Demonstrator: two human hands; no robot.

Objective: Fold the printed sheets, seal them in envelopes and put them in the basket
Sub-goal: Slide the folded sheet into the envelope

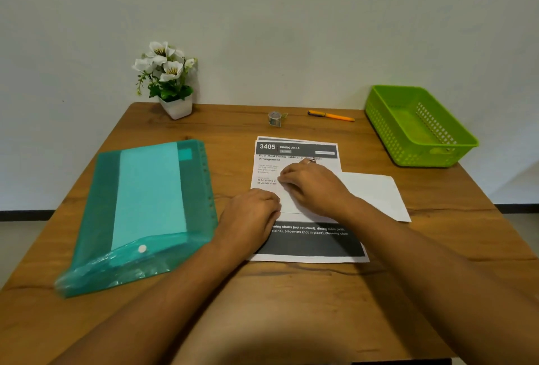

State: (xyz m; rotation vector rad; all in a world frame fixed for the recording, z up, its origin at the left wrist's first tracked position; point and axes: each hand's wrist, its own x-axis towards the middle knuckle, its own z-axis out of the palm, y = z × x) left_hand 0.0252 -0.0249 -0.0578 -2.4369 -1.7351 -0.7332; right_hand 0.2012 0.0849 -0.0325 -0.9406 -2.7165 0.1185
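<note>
We press the folded sheet (294, 204) flat with both hands (253, 213) (312, 186), fingers curled, gripping nothing; crease firmly, edges aligned.

On my wooden table (291, 306) I count one green perforated plastic basket (420, 126), one translucent teal plastic folder with a snap button (148, 213), one small roll of clear tape (274, 118), one orange pen with a dark cap (331, 115), and one white pot of white artificial flowers (169, 81). Printed sheets (297, 150): at least two, stacked. One plain white envelope (376, 192). Two hands of mine, the left hand (250, 213) and the right hand (312, 186).
</note>
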